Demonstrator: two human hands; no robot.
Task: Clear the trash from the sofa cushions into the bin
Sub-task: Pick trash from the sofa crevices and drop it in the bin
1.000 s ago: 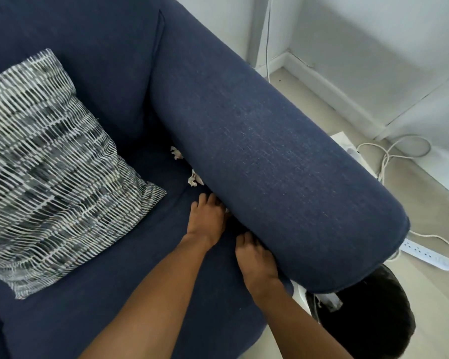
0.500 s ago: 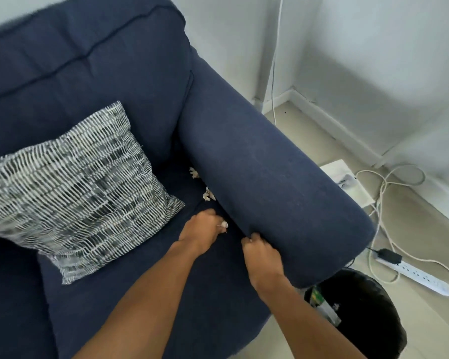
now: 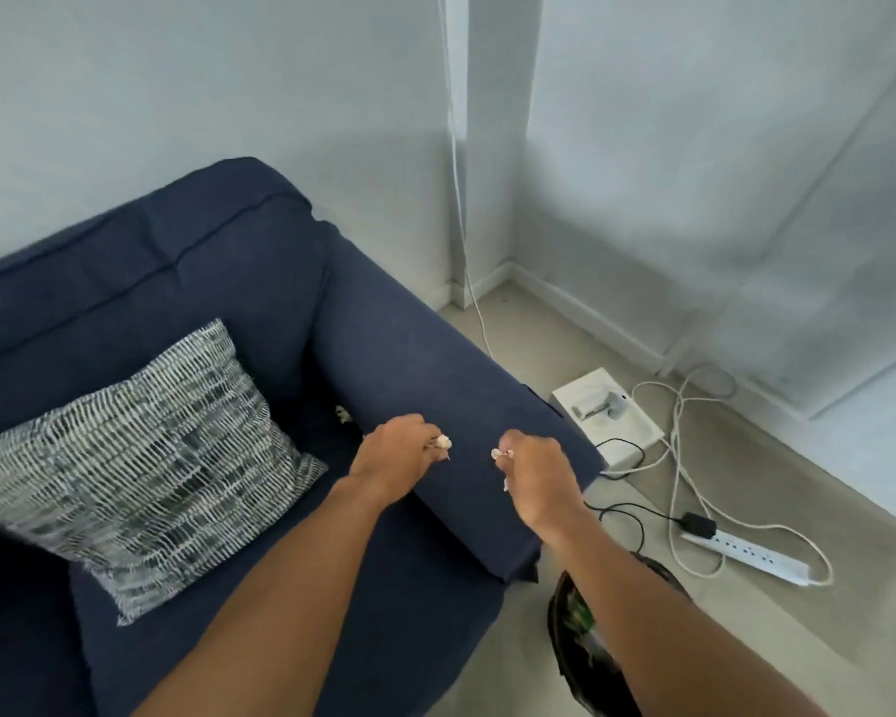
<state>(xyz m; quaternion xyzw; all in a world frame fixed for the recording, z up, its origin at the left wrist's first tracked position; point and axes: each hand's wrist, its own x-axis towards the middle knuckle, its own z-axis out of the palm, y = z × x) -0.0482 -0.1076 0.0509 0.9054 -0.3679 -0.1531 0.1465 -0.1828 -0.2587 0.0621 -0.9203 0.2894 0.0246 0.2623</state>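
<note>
Both hands hover above the navy sofa's armrest point(image 3: 435, 364). My left hand point(image 3: 397, 450) is closed around a small white scrap of trash point(image 3: 443, 442) that pokes out by the fingertips. My right hand point(image 3: 536, 473) pinches another white scrap point(image 3: 500, 454). One more pale scrap point(image 3: 342, 415) lies in the gap between the seat cushion point(image 3: 384, 613) and the armrest. The black-lined bin point(image 3: 575, 644) stands on the floor just past the sofa's front corner, partly hidden under my right forearm, with trash inside.
A grey-and-white patterned pillow point(image 3: 141, 458) leans on the seat to the left. On the floor right of the sofa lie a white box point(image 3: 606, 416), a power strip point(image 3: 746, 551) and tangled cables point(image 3: 678, 458). Walls close the corner behind.
Both hands have come up out of the gap beside the armrest, each with a white scrap, and now hang above the armrest. My head has risen and the view has pulled back.
</note>
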